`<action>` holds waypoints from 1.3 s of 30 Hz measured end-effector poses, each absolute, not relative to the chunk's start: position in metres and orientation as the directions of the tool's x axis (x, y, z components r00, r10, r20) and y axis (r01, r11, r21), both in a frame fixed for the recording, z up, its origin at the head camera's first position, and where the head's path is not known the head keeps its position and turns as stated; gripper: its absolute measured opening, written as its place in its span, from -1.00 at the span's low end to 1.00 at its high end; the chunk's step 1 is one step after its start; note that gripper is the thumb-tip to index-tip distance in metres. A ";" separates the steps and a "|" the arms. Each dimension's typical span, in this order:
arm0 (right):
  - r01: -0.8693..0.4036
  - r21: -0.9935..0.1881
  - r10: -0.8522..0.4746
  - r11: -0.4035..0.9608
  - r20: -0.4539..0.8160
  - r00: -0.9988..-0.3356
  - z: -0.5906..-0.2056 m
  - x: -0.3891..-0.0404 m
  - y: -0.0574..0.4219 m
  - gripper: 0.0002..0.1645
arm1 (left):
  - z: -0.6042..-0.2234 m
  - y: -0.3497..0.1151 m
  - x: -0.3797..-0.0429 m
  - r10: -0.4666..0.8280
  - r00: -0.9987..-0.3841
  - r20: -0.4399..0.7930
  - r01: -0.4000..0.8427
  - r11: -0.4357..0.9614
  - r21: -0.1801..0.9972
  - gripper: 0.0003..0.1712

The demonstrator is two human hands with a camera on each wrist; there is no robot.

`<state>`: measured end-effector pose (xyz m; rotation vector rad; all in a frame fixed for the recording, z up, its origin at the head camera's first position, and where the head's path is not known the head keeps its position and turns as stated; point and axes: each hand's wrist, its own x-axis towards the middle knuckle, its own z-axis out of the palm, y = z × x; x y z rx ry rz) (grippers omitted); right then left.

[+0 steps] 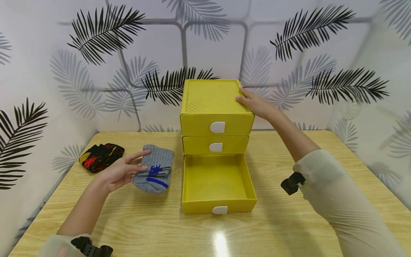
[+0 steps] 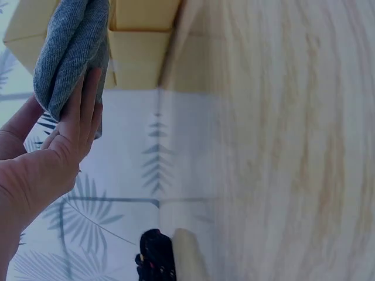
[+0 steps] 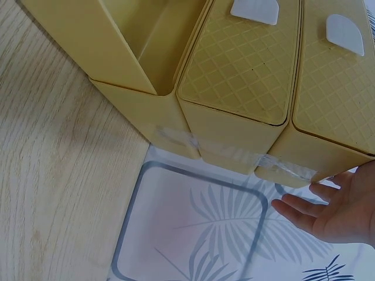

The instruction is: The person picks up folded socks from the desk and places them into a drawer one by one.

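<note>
My left hand (image 1: 119, 174) grips a folded pair of grey ribbed socks (image 1: 157, 157) with blue markings, left of the yellow drawer unit (image 1: 212, 96). In the left wrist view the grey socks (image 2: 70, 52) are pinched between the thumb and fingers of the left hand (image 2: 55, 146). The unit's bottom drawer (image 1: 219, 206) is pulled out, with nothing inside; the upper two drawers are closed. My right hand (image 1: 257, 103) rests on the unit's top right edge. In the right wrist view the fingers of the right hand (image 3: 343, 211) are extended along the unit's side.
A bundled black, red and yellow cloth item (image 1: 101, 157) lies on the wooden table (image 1: 144, 221), at the left. A leaf-patterned covering (image 1: 154, 46) hangs behind the table and at both sides. Clear tape (image 3: 281, 167) runs along the unit's side.
</note>
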<state>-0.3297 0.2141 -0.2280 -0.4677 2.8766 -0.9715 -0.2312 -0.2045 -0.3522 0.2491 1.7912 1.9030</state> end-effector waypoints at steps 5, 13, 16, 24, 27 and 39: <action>-0.264 -0.604 -0.306 0.752 0.034 -0.951 -0.227 -0.329 0.213 -0.26 | -0.343 -0.198 -0.223 0.509 -0.840 -0.187 -0.224 -0.011 0.975 -0.26; -0.256 -0.591 -0.298 0.765 0.027 -0.954 -0.226 -0.330 0.213 -0.26 | -0.328 -0.176 -0.208 0.571 -0.801 -0.178 -0.260 -0.065 0.963 -0.33; -0.254 -0.592 -0.297 0.765 0.025 -0.954 -0.226 -0.330 0.214 -0.26 | -0.325 -0.162 -0.203 0.597 -0.780 -0.189 -0.300 -0.091 0.950 -0.32; -0.254 -0.589 -0.294 0.767 0.030 -0.955 -0.225 -0.329 0.213 -0.26 | -0.323 -0.120 -0.198 0.641 -0.731 -0.235 -0.390 -0.109 0.914 -0.29; -0.256 -0.587 -0.294 0.768 0.032 -0.955 -0.225 -0.328 0.213 -0.26 | -0.324 -0.104 -0.199 0.636 -0.730 -0.250 -0.393 -0.091 0.915 -0.31; -0.253 -0.578 -0.288 0.776 0.033 -0.957 -0.226 -0.328 0.212 -0.26 | -0.345 -0.041 -0.211 0.450 -0.816 -0.364 -0.486 -0.192 0.852 -0.39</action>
